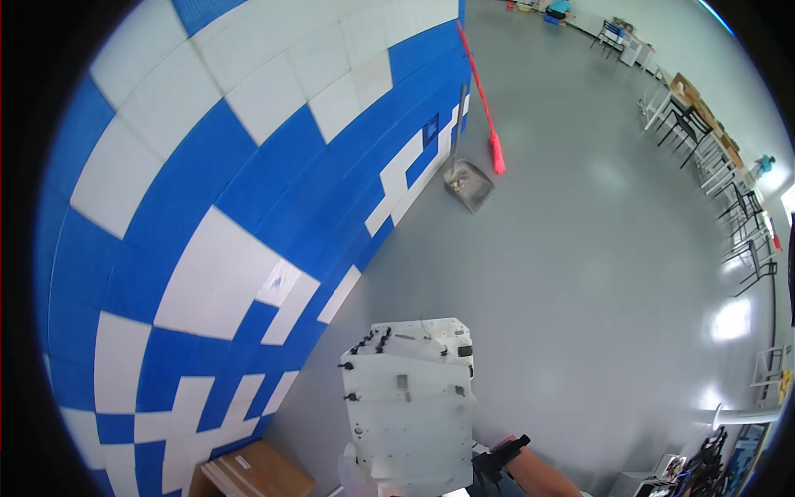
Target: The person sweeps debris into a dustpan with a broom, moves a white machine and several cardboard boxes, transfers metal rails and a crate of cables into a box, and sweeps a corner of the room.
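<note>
A stack of white flat panels (411, 427) with black knobs and clips along its edges fills the lower middle, close in front of me. My right forearm (538, 475) comes in from the lower edge toward the stack's right side, with a black strapped-on device (501, 455) at the wrist. The panels and that device hide my right hand's fingers. At the lower left edge of the stack shows a pale, whitish shape (351, 470); I cannot make out whether it is my left hand. What supports the stack underneath is hidden.
A blue and white checkered wall (190, 257) runs along the left. By it are a dustpan (470, 185), a red broom (489, 108) and a cardboard box (263, 470). Grey floor (580, 290) stretches ahead; black chairs (689, 126) and tables line the right side.
</note>
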